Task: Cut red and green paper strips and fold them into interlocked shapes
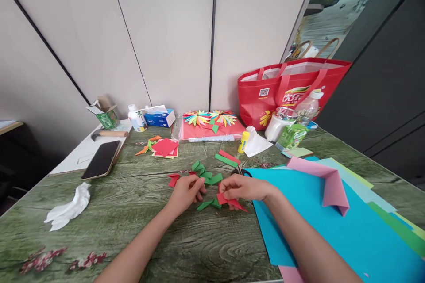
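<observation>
My right hand (pixel 236 186) pinches a red folded paper piece (pixel 232 202) above the table. Close to it lies a green folded piece (pixel 210 204). My left hand (pixel 187 190) has its fingers curled together, and what they hold, if anything, is hidden. Beyond both hands lie several green folded pieces (pixel 206 176). A red folded piece (pixel 173 180) shows just left of my left hand. Behind my right hand are dark-handled scissors (pixel 239 171), mostly covered. Red and green paper strips (pixel 227 159) rest a little farther back.
Blue paper sheets (pixel 292 212) with a folded pink strip (pixel 318 170) cover the right side. A yellow glue stick (pixel 243 142), red bag (pixel 259 97) and tissue box (pixel 159 118) stand behind. A phone (pixel 102 159), hammer (pixel 111 133) and crumpled tissue (pixel 71 208) lie left.
</observation>
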A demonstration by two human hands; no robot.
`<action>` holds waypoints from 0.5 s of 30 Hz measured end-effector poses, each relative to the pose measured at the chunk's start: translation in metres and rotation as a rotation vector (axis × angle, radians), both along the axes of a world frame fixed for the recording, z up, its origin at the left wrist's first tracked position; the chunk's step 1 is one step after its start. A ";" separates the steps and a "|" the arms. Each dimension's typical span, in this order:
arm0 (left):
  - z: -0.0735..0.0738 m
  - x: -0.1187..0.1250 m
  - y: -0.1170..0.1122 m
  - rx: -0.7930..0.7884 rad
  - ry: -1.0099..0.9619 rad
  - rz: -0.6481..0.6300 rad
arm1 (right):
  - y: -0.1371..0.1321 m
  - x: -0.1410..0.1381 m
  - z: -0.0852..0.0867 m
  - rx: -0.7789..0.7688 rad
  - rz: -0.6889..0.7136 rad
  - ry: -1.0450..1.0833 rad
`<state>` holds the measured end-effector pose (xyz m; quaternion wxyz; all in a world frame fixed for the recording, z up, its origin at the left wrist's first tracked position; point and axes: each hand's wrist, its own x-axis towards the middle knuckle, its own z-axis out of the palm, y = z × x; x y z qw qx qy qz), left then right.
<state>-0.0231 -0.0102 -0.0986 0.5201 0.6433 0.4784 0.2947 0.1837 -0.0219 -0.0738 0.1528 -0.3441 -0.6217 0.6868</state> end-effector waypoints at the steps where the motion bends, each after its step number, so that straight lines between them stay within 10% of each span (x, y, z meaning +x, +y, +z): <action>1: -0.001 0.000 0.001 0.003 -0.009 -0.003 | 0.002 0.000 -0.003 0.020 -0.021 -0.040; 9: 0.006 0.001 0.006 -0.038 -0.208 0.138 | 0.016 -0.011 -0.013 0.491 -0.526 -0.015; 15: 0.009 -0.010 0.010 0.178 -0.047 0.403 | 0.011 -0.018 -0.007 0.337 -0.608 0.131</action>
